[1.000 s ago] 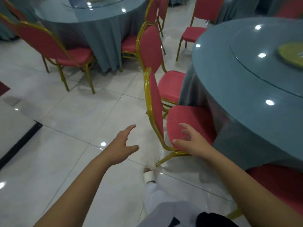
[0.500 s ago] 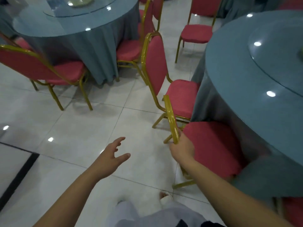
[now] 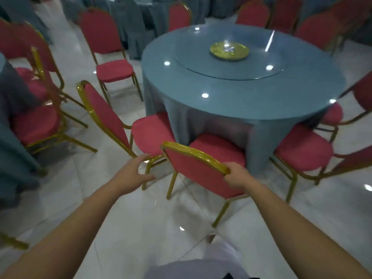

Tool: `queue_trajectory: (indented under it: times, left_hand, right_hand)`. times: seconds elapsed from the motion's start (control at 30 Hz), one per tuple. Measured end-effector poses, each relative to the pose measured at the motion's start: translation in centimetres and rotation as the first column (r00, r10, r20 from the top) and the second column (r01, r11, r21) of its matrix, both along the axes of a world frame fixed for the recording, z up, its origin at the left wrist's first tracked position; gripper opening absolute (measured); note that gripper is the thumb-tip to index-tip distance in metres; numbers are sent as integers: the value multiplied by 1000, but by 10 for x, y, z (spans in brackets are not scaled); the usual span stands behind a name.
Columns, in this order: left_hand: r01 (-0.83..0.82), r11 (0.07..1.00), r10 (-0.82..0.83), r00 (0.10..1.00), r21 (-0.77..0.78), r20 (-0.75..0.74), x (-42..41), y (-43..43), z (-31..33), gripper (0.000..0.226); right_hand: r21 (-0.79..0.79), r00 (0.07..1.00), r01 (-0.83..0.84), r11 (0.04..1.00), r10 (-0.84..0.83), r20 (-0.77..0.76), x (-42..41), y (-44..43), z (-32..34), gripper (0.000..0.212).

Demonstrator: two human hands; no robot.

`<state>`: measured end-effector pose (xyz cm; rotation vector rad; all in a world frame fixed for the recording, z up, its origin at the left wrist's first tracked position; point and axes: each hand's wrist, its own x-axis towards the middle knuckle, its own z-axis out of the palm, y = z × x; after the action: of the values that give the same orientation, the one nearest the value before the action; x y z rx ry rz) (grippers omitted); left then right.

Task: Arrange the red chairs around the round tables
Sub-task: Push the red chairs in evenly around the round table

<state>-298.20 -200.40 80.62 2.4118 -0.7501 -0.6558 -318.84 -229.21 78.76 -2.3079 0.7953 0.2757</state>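
My right hand [image 3: 236,177] gripped the crosswise back of the red-cushioned, gold-framed chair [image 3: 193,173] ahead; my left hand [image 3: 133,174], released, hung beside it

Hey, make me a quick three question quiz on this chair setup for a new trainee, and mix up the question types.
1. True or false: the left hand holds the back of the nearest chair.
2. Which part of that chair does the right hand grip? A the seat; B the gold top rail of the back; C a leg.
3. Fill in: at the centre of the round table lies a gold ___.
Key: 1 false, it is open, to the left of that chair, and holds nothing. 2 B. 3 dish.
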Motion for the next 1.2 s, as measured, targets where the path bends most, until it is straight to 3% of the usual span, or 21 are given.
queue_trajectory:
  times: [0.13, 0.27, 0.33, 0.43, 0.5, 0.57, 0.63, 0.7, 0.93, 1.2]
  left_hand:
    - [242, 965, -246, 968, 97, 38, -36, -17, -16, 113]
    - [385, 914, -398, 914, 131, 86, -64, -15, -34, 116]
    - [527, 830, -543, 838, 183, 49, -76, -5, -41, 94]
    - [710, 687, -724, 685, 155, 74, -103, 23, -59, 38]
    - [721, 689, -724, 681, 72, 111, -117, 35, -67, 31]
    - [704, 710, -702, 707, 15, 83, -122, 33, -69, 28]
    - [686, 728, -686, 728, -11, -7, -123, 28, -70, 24]
    - [701, 713, -700, 712, 5, -50, -121, 25, -72, 20]
    - [662, 749, -662, 749, -12, -31, -118, 11, -80, 28]
    - [570, 821, -570, 819, -21, -55, -108, -75, -73, 27]
  right_hand:
    - [-41, 995, 68, 997, -71, -67, -68, 28, 6, 16]
    - [20, 986, 86, 996, -82, -142, -124, 93, -1, 29]
    - [30, 982, 55, 998, -49, -182, -147, 125, -4, 46]
    - [25, 971, 85, 996, -78, -228, -183, 158, -2, 67]
    - [11, 961, 182, 983, -176, -215, -203, 172, -1, 63]
    - [-116, 935, 280, 953, -298, -194, -215, 184, -8, 54]
    - [-234, 849, 435, 870, -483, -216, -216, 196, -17, 56]
    - [-228, 777, 555, 800, -596, -201, -211, 202, -21, 61]
    - [-172, 788, 582, 795, -603, -123, -210, 178, -22, 61]
    - [-155, 816, 554, 818, -571, -95, -177, 70, -16, 56]
